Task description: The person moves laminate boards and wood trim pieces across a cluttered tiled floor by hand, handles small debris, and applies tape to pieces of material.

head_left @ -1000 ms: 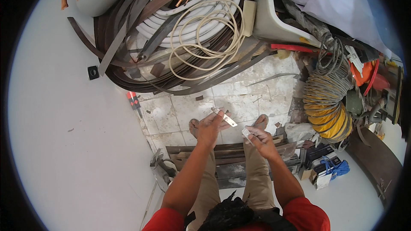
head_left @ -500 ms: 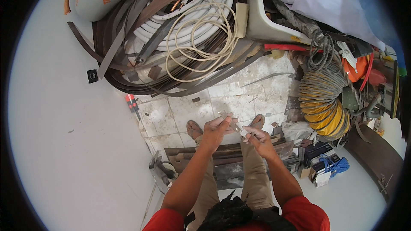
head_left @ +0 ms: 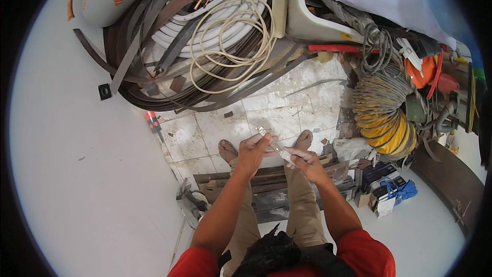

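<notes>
My left hand (head_left: 254, 152) is closed on a narrow silver metal strip (head_left: 274, 146) that runs slantwise between my hands over the floor. My right hand (head_left: 306, 162) pinches a short, pale metal piece (head_left: 286, 156) at the strip's lower right end. The two pieces touch or overlap, but I cannot make out whether they are joined. Beyond my hands are my feet in sandals on dusty white tiles (head_left: 271, 102), and below them dark boards or strips (head_left: 266, 200) lie across behind my legs.
Coiled white pipe (head_left: 174, 36), brown strips and beige cable (head_left: 230, 56) fill the far side beside a pale basin (head_left: 297, 25). A yellow ribbed duct (head_left: 389, 138) and boxes (head_left: 379, 184) crowd the right. A white wall (head_left: 87, 174) borders the left; a red-handled tool (head_left: 152, 121) lies beside it.
A second ago my hands were apart, each with its piece. My right hand has brought its piece to the strip in my left hand. The surroundings have shifted slightly in view.
</notes>
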Tool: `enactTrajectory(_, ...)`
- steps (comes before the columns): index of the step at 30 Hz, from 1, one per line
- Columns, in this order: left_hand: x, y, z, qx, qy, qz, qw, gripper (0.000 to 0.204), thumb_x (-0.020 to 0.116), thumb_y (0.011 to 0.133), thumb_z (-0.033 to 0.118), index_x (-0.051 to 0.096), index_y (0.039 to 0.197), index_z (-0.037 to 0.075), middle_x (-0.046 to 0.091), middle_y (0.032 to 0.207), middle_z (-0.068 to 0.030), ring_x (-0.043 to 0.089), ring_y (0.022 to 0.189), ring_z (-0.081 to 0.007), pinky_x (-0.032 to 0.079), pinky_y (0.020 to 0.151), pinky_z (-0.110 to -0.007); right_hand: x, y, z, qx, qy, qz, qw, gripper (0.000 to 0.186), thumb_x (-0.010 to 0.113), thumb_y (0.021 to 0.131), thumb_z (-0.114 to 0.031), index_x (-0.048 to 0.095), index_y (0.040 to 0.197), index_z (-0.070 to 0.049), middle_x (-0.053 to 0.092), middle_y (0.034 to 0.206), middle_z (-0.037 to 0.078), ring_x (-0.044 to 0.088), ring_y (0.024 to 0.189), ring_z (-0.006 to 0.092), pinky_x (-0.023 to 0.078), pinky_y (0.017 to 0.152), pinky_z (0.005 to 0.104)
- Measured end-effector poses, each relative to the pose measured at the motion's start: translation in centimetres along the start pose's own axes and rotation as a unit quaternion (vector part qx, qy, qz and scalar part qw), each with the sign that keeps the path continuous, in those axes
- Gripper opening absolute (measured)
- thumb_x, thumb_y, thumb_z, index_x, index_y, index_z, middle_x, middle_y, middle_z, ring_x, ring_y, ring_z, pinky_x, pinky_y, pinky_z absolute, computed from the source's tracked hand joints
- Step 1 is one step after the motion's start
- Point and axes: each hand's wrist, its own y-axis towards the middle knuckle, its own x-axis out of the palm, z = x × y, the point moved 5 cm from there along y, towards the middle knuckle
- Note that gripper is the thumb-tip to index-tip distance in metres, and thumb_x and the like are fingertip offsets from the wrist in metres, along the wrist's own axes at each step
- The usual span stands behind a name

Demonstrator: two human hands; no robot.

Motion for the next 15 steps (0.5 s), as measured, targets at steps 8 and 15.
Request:
enactTrajectory(8, 0.6, -0.4, -0.7, -0.002, 0.022, 0.000, 1.000, 0.044, 0.061, 0.100, 0.025, 0.057, 0.129, -0.007, 0.068, 0.116, -0.0172, 0.068, 0.098, -0.0230, 0.056, 0.088, -0.035, 0.6, 0.0, 0.3, -0.002, 0.005, -0.004, 1.000, 0.032, 0.054, 0.101, -0.009, 0.061, 0.132, -0.003, 0.068, 0.107, 0.005, 0.062, 0.086, 0.0096, 0.052, 0.073, 0.0245)
enactTrajectory(15, 1.4, -1.0, -1.8, 0.033, 0.004, 0.009, 0.999, 0.044, 0.062, 0.099, 0.028, 0.061, 0.124, -0.009, 0.068, 0.113, -0.0136, 0.064, 0.099, -0.0179, 0.054, 0.090, -0.031, 1.3, -0.7, 0.8, -0.009, 0.042, 0.032, 0.999, 0.037, 0.055, 0.100, -0.008, 0.055, 0.136, 0.000, 0.067, 0.113, 0.006, 0.062, 0.091, 0.0100, 0.052, 0.076, 0.0243)
